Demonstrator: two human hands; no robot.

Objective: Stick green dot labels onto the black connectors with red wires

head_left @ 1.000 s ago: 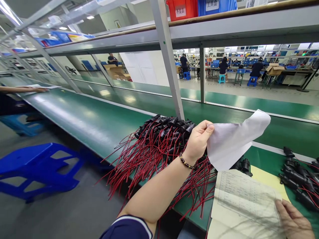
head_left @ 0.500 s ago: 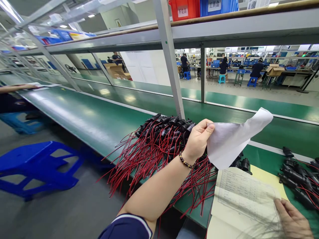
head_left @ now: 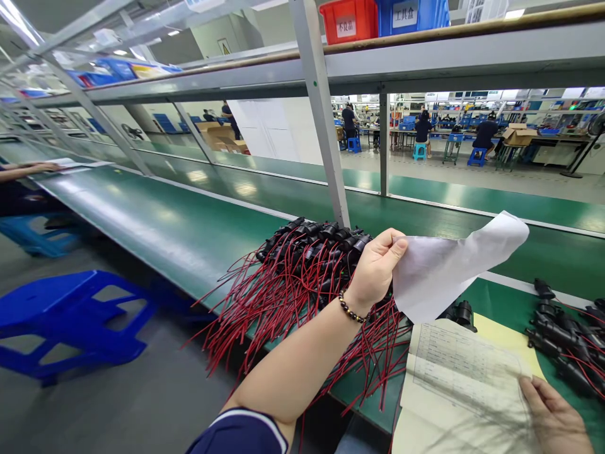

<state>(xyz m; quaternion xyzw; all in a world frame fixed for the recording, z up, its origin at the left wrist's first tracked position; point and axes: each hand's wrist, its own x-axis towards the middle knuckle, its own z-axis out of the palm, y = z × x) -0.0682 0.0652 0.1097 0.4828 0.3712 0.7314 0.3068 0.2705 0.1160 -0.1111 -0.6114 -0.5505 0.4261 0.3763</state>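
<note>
My left hand (head_left: 378, 265) pinches the corner of a white sheet of paper (head_left: 439, 268) between thumb and fingers, raised above the bench. The sheet's far end curls up to the right. At the lower right, my right hand (head_left: 555, 410) grips the edge of a printed form (head_left: 454, 378) with a table on it; loose dark strands blur part of it. Beneath that form lies a yellow sheet (head_left: 508, 340). Behind my left forearm is a heap of black cylindrical parts (head_left: 316, 246) with long red wires (head_left: 265, 302) hanging over the bench edge.
More black parts (head_left: 567, 340) lie at the right on the green bench (head_left: 189, 221). A metal post (head_left: 321, 113) rises behind the heap to a shelf with red (head_left: 348, 22) and blue bins (head_left: 411, 16). A blue stool (head_left: 70, 321) stands left; another person's arm (head_left: 28, 169) rests far left.
The white sheet's curled end has swung slightly right and down. Both hands keep their hold and have hardly moved. A person in the far background now stands more upright.
</note>
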